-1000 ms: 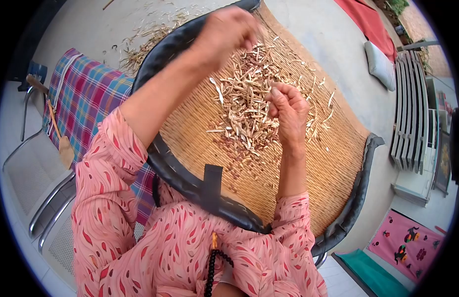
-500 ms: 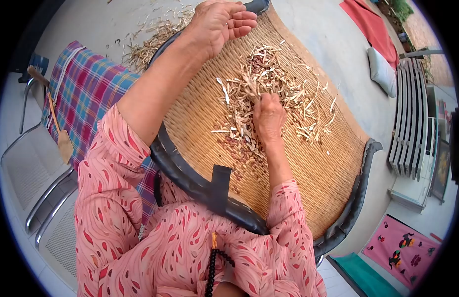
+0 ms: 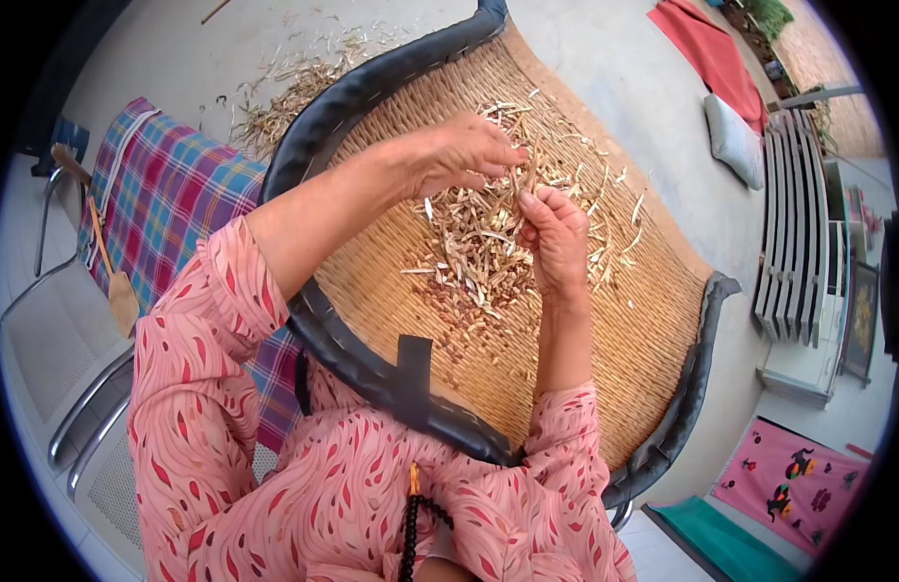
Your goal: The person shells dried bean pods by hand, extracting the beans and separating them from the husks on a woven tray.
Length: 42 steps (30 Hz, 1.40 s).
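Note:
A large woven tray with a black padded rim lies across my lap. On it is a heap of dry bean pods, with loose reddish beans scattered on the near side. Above the heap, my right hand pinches a dry pod upright between thumb and fingers. My left hand reaches over from the left, its bent fingertips meeting the upper part of that pod. Fingers partly hide where the left hand grips it.
Pod husks are piled on the floor beyond the tray. To the left stand metal chairs, a checked cloth and a wooden spatula. At the right are a cushion, a red cloth and stacked slatted panels.
My left hand has come down from the tray's far rim toward the centre. The right hand has lifted out of the heap with a pod, and the hands now meet.

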Tool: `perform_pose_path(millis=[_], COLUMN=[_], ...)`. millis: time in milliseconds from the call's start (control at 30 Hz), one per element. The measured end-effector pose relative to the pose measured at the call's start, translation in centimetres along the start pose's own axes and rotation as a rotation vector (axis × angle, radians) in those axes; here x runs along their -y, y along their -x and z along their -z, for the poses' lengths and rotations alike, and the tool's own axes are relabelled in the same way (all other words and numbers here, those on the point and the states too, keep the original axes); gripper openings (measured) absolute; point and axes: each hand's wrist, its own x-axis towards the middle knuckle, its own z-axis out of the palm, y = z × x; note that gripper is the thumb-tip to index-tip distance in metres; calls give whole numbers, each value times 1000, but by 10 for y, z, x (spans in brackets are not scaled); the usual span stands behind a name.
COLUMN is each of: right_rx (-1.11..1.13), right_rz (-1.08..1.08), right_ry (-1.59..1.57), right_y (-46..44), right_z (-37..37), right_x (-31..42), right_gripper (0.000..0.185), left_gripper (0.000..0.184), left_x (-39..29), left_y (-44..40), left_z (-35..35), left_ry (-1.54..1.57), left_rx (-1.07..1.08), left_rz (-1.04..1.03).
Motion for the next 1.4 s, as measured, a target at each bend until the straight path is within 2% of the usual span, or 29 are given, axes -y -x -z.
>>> perform_pose_path(millis=[133,333,467,600,700,767,800,900,967,1033,1067,1100,1167,1233,1267,1333,1400], right_rx=[-14,-59,5,14,-25,-74,-120,-184,-161,-114,-96,-77,-137,-129,-129,-110,-70], right_rz=[134,269,190,173,147,112,146,122,204,382,376,488,511,450,419,357,280], right_ry=[218,527,434,214,218,170,236,741,1045,1426,1510,1581,1644,1529,1471,1171,868], right_y=[2,6,15,14,8,-1,-4,-8,-9,-6,-9,-8,-16,-18,-18,-12,-10], right_z=[-10,-20,-26,-21,-5,13,17,21,18,2,-4,-7,-8,-2,3,10,18], right_x=[0,-6,4,10,16,7,1,-16,-42,-51,-62,-66,-81,-79,-77,-67,-60], right_gripper=[15,12,16,17,14,14,13,11,16,19,22,22,21,18,17,12,6], left_gripper=[61,61,53,52,44,28,31,45,55,66,72,68,62,58,52,56,45], left_x=[17,30,26,6,-27,-46,-47,-49,-47,-50,-54,-57,-57,-49,-46,-77,-74], left_y=[-10,-16,-19,-13,-1,-1,-2,-8,-6,6,14,15,8,4,5,37,35], left_z=[-13,-19,-19,-11,-6,30,37,57,67,74,77,69,56,54,55,62,62], left_ry=[120,218,329,350,360,396,279,-102,-385,-628,-707,-739,-811,-891,-829,-635,-606], left_rx=[-3,19,-84,-47,-258,-392,-570,-1100,-1452,-1409,-1190,-1139,-1048,-971,-866,-349,-218], left_rz=[-31,-46,-66,-118,-312,-632,-683,-819,-887,-901,-882,-882,-861,-809,-816,-511,-517])
